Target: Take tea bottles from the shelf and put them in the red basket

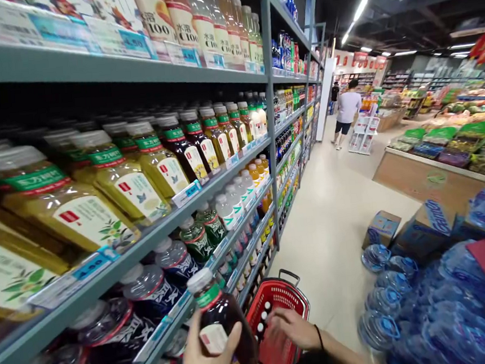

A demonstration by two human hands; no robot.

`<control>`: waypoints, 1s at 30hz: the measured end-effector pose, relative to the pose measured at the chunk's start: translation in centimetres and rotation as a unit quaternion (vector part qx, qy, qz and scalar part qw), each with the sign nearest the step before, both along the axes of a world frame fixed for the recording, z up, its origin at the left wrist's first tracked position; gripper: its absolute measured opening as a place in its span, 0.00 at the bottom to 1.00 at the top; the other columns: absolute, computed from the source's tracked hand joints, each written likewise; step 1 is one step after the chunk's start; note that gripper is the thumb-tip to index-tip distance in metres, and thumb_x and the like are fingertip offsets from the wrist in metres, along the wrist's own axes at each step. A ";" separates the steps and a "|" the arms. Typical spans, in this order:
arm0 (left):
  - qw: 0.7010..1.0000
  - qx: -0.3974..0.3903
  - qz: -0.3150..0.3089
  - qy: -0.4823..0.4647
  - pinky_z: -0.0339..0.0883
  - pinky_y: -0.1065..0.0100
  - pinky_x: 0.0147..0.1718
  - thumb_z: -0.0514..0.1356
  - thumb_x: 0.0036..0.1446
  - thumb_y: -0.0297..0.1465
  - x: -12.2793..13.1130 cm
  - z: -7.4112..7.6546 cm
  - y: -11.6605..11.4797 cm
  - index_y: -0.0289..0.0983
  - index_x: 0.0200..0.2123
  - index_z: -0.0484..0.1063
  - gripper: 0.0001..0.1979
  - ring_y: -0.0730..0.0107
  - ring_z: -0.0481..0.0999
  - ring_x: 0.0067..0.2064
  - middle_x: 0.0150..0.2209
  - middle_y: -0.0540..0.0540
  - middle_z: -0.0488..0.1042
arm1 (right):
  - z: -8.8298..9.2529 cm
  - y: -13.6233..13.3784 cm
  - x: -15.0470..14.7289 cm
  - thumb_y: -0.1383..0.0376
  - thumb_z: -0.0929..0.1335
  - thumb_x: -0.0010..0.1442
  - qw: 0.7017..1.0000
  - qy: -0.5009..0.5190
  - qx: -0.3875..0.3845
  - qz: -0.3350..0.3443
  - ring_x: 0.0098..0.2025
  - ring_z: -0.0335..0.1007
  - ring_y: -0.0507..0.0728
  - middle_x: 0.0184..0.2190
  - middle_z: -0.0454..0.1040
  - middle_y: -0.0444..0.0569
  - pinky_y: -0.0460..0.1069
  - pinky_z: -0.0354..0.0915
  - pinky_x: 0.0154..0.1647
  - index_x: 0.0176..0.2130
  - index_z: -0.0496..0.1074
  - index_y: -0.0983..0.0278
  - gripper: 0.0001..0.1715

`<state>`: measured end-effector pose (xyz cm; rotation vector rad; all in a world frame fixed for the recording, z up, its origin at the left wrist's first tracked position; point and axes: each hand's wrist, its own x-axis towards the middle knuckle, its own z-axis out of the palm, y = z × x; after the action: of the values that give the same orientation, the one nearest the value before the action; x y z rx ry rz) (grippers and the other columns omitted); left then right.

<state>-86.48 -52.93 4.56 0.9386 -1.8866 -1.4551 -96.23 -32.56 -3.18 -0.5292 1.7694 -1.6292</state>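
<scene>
Dark tea bottle (220, 314) in left hand (207, 360), grip closed round it, beside shelf (154, 240). Right hand (293, 327) grip loose, fingers spread, over red basket (274, 301).

Left hand (207, 358) clenched; right hand (293, 327) flat, palm-down.

Dark tea bottle (220, 320), green cap, upright, beside red basket (275, 320).

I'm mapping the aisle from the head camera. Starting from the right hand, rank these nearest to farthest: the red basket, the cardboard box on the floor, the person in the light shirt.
From the right hand:
1. Red basket: directly under the hand, touching it.
2. Cardboard box: on the floor, ahead to the right.
3. Person in the light shirt: far down the aisle.
</scene>
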 end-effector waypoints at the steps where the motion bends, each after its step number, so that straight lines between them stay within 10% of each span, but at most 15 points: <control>1: 0.999 0.040 -0.009 -0.008 0.79 0.50 0.50 0.72 0.36 0.62 -0.5 -1.0 1.1 0.36 0.64 0.70 0.55 0.42 0.82 0.50 0.50 0.38 0.80 | 0.5 -0.6 0.3 0.26 0.67 0.56 0.999 -0.032 -0.023 0.032 0.34 0.78 0.63 0.31 0.77 0.51 0.56 0.73 0.33 0.43 0.77 0.61 0.44; 7: 0.996 0.077 -0.010 -0.033 0.78 0.50 0.55 0.72 0.40 0.60 -2.3 -2.0 4.1 0.34 0.64 0.69 0.54 0.39 0.80 0.57 0.56 0.35 0.79 | 4.4 -2.9 1.8 0.42 0.83 0.47 0.969 -0.078 -0.212 0.099 0.57 0.74 0.66 0.51 0.77 0.54 0.60 0.63 0.67 0.60 0.72 0.61 0.50; 22: 0.971 0.099 -0.131 0.174 0.74 0.56 0.63 0.74 0.53 0.48 -5.9 4.9 7.7 0.36 0.70 0.67 0.46 0.45 0.76 0.64 0.68 0.35 0.70 | 10.6 0.9 -3.4 0.43 0.78 0.59 0.977 0.013 -0.206 0.054 0.64 0.72 0.68 0.63 0.73 0.58 0.61 0.67 0.67 0.67 0.66 0.60 0.47; 30: 0.970 0.065 -0.152 0.178 0.67 0.54 0.68 0.73 0.57 0.41 -5.8 4.7 8.4 0.38 0.74 0.61 0.46 0.44 0.68 0.70 0.73 0.36 0.63 | 11.4 2.2 -4.7 0.43 0.75 0.63 0.981 0.050 -0.161 0.094 0.59 0.75 0.67 0.60 0.75 0.59 0.63 0.68 0.67 0.71 0.64 0.60 0.47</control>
<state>-92.27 -44.51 9.24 0.4114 -1.7317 -1.8072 -100.90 -30.33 8.26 -0.9135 1.4775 -1.7890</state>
